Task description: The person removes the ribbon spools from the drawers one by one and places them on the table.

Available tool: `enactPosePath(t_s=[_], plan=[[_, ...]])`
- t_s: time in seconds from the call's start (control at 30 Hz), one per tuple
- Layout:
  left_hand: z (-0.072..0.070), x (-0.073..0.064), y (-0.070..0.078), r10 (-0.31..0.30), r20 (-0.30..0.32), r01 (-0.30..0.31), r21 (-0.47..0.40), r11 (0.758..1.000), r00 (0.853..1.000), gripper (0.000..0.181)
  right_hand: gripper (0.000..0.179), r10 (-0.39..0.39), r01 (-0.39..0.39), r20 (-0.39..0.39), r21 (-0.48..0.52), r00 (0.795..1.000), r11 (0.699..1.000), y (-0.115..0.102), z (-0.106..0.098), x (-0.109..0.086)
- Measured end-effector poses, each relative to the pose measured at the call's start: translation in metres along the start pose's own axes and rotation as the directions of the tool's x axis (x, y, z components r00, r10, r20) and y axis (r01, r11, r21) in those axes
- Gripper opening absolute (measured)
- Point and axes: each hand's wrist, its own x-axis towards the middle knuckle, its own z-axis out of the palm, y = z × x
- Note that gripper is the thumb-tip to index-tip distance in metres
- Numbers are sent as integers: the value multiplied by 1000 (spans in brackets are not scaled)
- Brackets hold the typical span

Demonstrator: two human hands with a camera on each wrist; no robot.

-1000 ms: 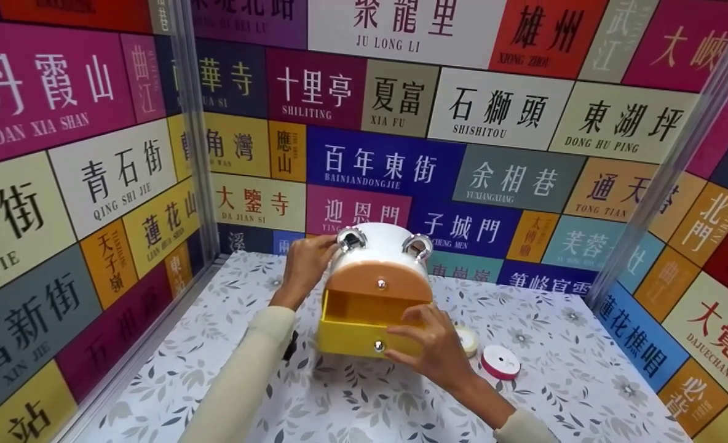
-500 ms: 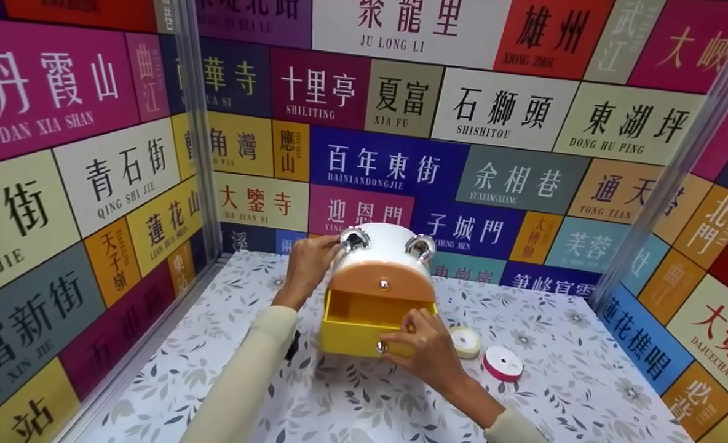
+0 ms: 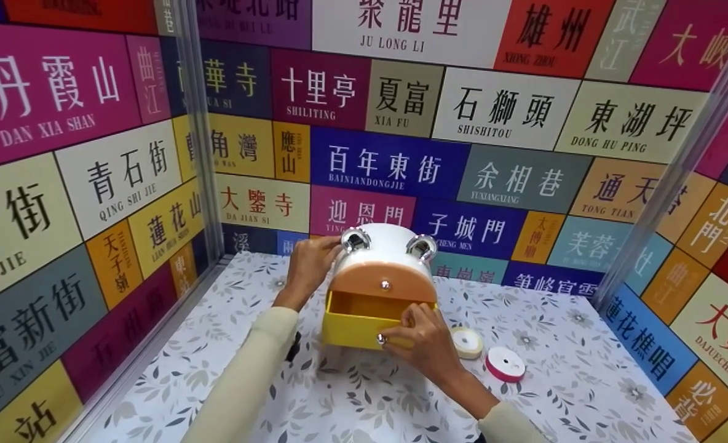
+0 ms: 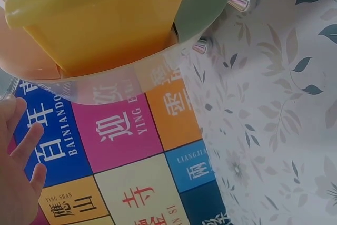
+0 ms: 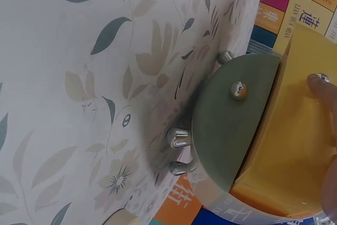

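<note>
A small drawer cabinet point(image 3: 383, 243) with a white rounded top and silver ears stands on the table. Its yellow drawer point(image 3: 352, 330) is pulled partway out below the orange drawer point(image 3: 364, 280); the green bottom drawer point(image 5: 226, 114) shows in the right wrist view and is in. My left hand point(image 3: 308, 264) holds the silver ear point(image 3: 356, 240) on the cabinet's left with its fingertips; the left wrist view shows its other fingers point(image 4: 37, 175) spread. With my right hand point(image 3: 428, 344) I grip the yellow drawer's round silver knob point(image 3: 381, 338); the thumb's exact contact is hard to make out.
Right of the cabinet lie a cream ribbon roll point(image 3: 467, 343) and a white-and-pink roll point(image 3: 505, 364). A dark object point(image 3: 293, 346) is mostly hidden behind the left forearm. Colourful printed walls point(image 3: 388, 160) enclose the leaf-patterned table point(image 3: 579, 375) at the back and sides.
My right hand has moved from the yellow drawer's front to its knob, and the drawer has slid slightly inward. The left hand stays at the ear.
</note>
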Motion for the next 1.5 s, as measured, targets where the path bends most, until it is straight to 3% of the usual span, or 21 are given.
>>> enactPosePath(t_s=[0.57, 0.93, 1.5], plan=[[1, 2, -4, 62, -24, -61, 44, 997, 998, 22, 27, 15, -17, -37, -44, 999, 999, 18, 19, 12], [0, 2, -2, 21, -5, -21, 37, 999, 1000, 23, 25, 8, -11, -43, -73, 999, 997, 26, 27, 17], [-1, 4, -3, 84, -43, -83, 39, 996, 996, 22, 25, -16, -1, -94, -179, 995, 984, 29, 37, 17]])
